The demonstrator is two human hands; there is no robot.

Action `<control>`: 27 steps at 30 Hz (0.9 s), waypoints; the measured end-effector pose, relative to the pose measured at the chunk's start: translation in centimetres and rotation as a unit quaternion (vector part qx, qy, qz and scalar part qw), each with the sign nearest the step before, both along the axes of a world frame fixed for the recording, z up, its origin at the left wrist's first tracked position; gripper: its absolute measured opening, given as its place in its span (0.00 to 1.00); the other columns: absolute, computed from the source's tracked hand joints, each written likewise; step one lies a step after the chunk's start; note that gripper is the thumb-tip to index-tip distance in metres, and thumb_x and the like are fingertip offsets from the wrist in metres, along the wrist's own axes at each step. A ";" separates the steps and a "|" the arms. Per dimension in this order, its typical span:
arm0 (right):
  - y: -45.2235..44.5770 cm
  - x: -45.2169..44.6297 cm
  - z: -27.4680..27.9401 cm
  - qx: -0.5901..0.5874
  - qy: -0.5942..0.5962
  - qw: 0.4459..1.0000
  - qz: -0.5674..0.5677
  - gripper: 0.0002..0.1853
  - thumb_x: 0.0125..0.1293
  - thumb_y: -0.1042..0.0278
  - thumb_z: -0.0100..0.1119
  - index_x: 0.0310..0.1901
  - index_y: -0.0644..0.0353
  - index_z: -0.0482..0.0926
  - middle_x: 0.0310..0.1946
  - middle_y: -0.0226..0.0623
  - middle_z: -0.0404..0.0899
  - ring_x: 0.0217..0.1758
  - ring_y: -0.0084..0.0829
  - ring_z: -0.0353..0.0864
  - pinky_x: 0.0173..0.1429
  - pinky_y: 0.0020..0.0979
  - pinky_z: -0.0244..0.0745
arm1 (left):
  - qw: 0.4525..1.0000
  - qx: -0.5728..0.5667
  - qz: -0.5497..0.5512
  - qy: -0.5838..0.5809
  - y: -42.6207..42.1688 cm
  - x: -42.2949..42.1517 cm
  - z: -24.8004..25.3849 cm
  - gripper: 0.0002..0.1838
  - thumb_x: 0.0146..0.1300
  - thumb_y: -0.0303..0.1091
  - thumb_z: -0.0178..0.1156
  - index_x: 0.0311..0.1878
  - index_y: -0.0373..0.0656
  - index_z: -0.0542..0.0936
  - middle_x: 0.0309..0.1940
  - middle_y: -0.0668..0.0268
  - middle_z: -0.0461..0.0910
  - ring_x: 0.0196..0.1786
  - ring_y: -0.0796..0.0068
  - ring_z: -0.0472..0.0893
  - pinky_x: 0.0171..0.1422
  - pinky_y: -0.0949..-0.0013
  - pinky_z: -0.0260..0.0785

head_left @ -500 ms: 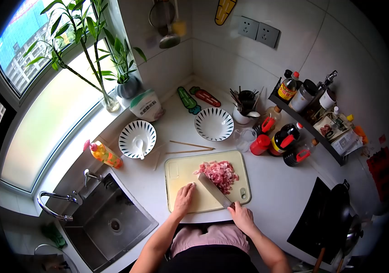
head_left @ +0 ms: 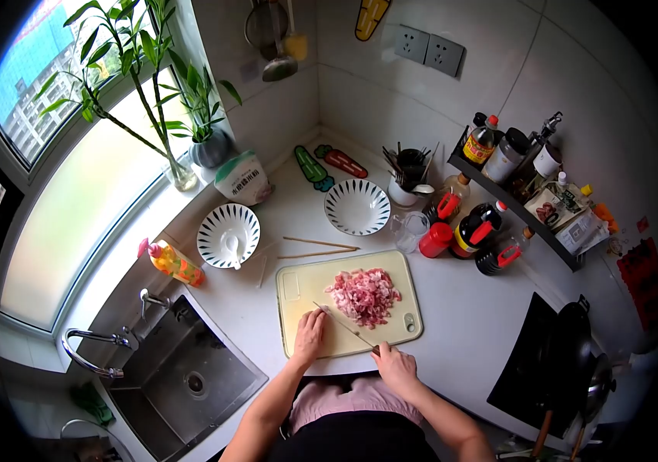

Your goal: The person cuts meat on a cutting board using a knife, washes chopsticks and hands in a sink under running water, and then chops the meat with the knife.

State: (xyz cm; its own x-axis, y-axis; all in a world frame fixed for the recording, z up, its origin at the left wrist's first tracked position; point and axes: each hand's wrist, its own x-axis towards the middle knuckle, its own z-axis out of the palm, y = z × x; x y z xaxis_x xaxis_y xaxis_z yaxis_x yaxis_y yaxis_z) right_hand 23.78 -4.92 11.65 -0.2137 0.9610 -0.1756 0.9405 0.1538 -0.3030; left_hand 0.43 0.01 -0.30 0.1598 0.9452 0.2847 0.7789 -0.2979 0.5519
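Left hand (head_left: 310,336) on cutting board (head_left: 292,306), right hand (head_left: 396,367) gripping knife (head_left: 344,325)

Clock centred on the board. Left hand at 8 o'clock, laid on the surface, fingers close together; can't tell if anything is pinched under the fingertips. Right hand at 5 o'clock, by the near edge, fingers wrapped round the knife handle. Blade seen almost edge-on, slanting from the handle toward 10 o'clock, tip just beside the left fingertips; can't tell if it touches the board. Chopped meat (head_left: 365,295), pink and white, heaped on the board toward 1 o'clock. Blade lies between left hand and heap.

Board sits on white tabletop (head_left: 452,312). Around it: chopsticks (head_left: 318,252) at 11, near the board; patterned bowl (head_left: 357,209) at 12; matching bowl (head_left: 215,225) at 10, white spoon (head_left: 232,248) inside; red jar (head_left: 435,240) at 2, bottles (head_left: 469,232) just beyond; sink (head_left: 225,389) at 8; black stove (head_left: 515,369) between 3 and 4, well apart.
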 end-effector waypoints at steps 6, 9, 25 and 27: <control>5.4 -6.3 -5.8 0.027 0.026 0.999 0.010 0.18 0.70 0.53 0.57 0.48 0.59 0.69 0.27 0.48 0.82 0.30 0.52 0.84 0.35 0.49 0.79 | 1.000 0.019 0.008 0.010 0.6 -0.7 -0.1 0.25 0.55 0.23 0.54 0.59 0.34 0.73 0.59 0.55 0.73 0.61 0.53 0.71 0.68 0.56 0.65; 5.7 -6.2 -7.0 0.063 0.050 0.996 0.025 0.18 0.70 0.53 0.56 0.50 0.58 0.68 0.27 0.47 0.82 0.30 0.51 0.85 0.35 0.49 0.80 | 0.999 0.030 0.006 0.010 0.6 -0.9 -0.3 0.24 0.55 0.23 0.55 0.58 0.33 0.74 0.58 0.55 0.74 0.61 0.53 0.72 0.67 0.56 0.65; 2.7 -1.9 -1.9 0.056 0.135 0.988 -0.041 0.17 0.68 0.53 0.60 0.43 0.59 0.72 0.29 0.48 0.83 0.31 0.54 0.83 0.34 0.51 0.76 | 0.999 0.032 0.016 0.007 0.2 -0.9 0.3 0.24 0.57 0.23 0.56 0.60 0.38 0.74 0.59 0.58 0.74 0.61 0.54 0.72 0.66 0.55 0.66; 2.4 -1.9 -1.1 0.044 0.115 0.992 -0.034 0.17 0.68 0.53 0.59 0.43 0.59 0.72 0.28 0.49 0.82 0.31 0.54 0.83 0.33 0.51 0.76 | 0.999 0.036 0.016 0.014 0.2 -0.8 0.0 0.25 0.56 0.23 0.57 0.60 0.38 0.74 0.59 0.58 0.74 0.62 0.54 0.72 0.66 0.55 0.66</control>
State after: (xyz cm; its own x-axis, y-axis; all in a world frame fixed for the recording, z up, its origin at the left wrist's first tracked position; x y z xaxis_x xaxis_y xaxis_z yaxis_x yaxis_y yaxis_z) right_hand 21.92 -2.54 10.58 -0.1724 0.9840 -0.0453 0.8576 0.1273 -0.4983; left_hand -0.40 0.20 -0.30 0.1388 0.9273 0.3475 0.8034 -0.3107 0.5080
